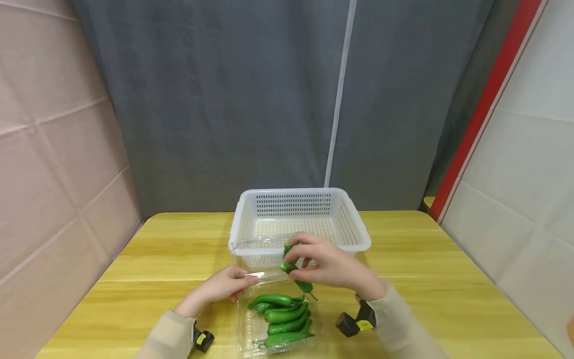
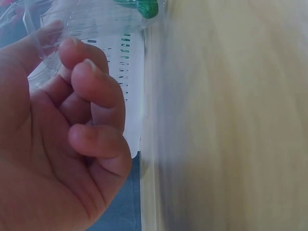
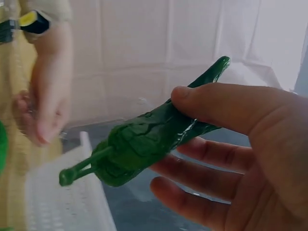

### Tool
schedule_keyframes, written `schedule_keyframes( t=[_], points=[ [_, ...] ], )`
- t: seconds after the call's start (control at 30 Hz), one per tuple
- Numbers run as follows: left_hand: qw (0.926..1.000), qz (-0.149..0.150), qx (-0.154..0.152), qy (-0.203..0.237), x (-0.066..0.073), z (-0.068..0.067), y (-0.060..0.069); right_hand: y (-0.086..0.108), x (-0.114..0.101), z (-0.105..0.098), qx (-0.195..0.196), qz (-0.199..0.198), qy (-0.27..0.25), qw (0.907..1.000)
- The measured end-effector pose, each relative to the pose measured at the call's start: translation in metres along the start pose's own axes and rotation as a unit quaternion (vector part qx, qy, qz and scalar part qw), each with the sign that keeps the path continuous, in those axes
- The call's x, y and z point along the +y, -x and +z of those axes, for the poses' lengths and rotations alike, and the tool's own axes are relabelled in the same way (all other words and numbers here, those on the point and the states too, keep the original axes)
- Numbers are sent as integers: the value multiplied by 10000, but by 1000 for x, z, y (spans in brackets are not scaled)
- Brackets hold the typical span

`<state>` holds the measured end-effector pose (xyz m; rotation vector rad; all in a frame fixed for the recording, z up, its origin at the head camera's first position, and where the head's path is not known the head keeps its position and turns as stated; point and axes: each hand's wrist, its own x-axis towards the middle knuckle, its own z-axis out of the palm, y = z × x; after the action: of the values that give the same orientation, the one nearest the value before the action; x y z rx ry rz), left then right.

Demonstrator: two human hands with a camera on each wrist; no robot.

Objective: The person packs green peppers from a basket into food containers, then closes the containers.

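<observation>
My right hand (image 1: 326,263) pinches green peppers (image 3: 144,139) between thumb and fingers, raised above a clear plastic box (image 1: 242,329). Two stems show side by side in the right wrist view, pointing away from the palm. With thumb and fingertips, my left hand (image 1: 226,284) holds the box's clear plastic edge near its raised lid (image 1: 264,242). Several more green peppers (image 1: 287,326) lie inside the box, roughly side by side. In the left wrist view, the left hand's other fingers (image 2: 98,89) are curled beside the plastic.
Behind the box stands a white perforated plastic basket (image 1: 237,224), its near rim partly behind the lid and right hand. Everything sits on a wood-grain table (image 1: 179,249). A grey curtain (image 1: 224,99) hangs behind, with pale cloth walls (image 1: 58,149) at the sides.
</observation>
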<state>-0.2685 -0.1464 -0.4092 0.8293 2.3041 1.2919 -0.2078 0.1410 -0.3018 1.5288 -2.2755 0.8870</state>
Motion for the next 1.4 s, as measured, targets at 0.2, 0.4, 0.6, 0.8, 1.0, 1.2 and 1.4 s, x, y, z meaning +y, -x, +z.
schedule_keyframes(
  t=[0.2,0.4,0.6,0.8,1.0,1.2,1.4],
  points=[
    [10000,34,-41,63,0,0,-1,-5,-1,22,-822,381,207,9957],
    [10000,-40,-12,82,2,0,1,-9,-1,43,-1685,230,481,9843],
    [10000,-62,17,44,2,0,2,-12,-3,64,-2535,200,692,9647],
    [10000,-39,24,25,2,1,1,-12,-4,72,-2749,341,812,9574],
    [10000,-34,9,51,2,0,2,-11,-4,77,-2862,354,943,9528],
    [10000,-54,39,11,3,-1,3,-10,-3,78,-2917,398,1046,9499],
    [9999,-47,99,-86,1,-2,2,-10,-3,79,-2928,411,1124,9487]
  ],
)
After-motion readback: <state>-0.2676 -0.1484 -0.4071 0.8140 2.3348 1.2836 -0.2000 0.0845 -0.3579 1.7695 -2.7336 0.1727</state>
